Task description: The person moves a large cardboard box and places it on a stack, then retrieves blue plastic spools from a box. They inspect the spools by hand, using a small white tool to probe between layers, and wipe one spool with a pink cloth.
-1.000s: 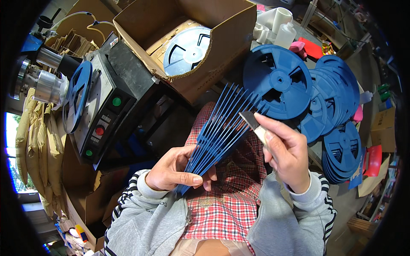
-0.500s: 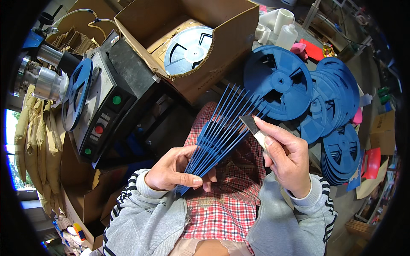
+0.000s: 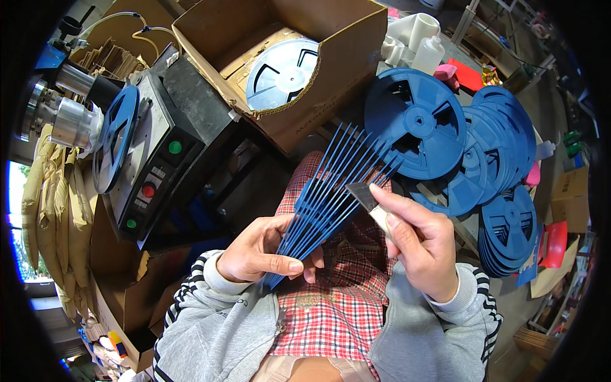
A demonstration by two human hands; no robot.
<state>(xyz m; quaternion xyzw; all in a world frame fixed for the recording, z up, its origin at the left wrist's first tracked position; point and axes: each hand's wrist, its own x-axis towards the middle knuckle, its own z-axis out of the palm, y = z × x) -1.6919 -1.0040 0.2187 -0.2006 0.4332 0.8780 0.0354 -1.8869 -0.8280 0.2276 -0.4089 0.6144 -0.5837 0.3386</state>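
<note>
Plainly, the left hand (image 3: pixel 264 251) is wrapped round the narrow lower end of a fanned bundle of thin blue plastic discs (image 3: pixel 321 213), seen almost edge-on. Its thumb lies across the near side, and a few fingertips show past the right side. The bundle slants up and away over the lap of the red plaid garment (image 3: pixel 328 325), its upper edges spread apart with narrow gaps.

The right hand (image 3: pixel 420 239) grasps a flat tool with a dark straight-edged blade and a pale handle (image 3: pixel 361 196), pinched between thumb and index finger, the other fingers curled in below. The blade overlaps the bundle's right side in view; whether it touches a disc, I cannot tell.

Much is concealed. The left palm and most of its fingers are behind the discs, and the handle's lower end disappears into the right hand. The discs lie too close together at the grip to count. Their upper tips cross near a large round blue plastic reel (image 3: pixel 417 121), where blue merges with blue. Within the brown cardboard box (image 3: pixel 347 92), the torn front wall covers part of a shiny pale-blue reel (image 3: pixel 286 79). At the far right, the dark fisheye rim swallows the shelving.
</note>
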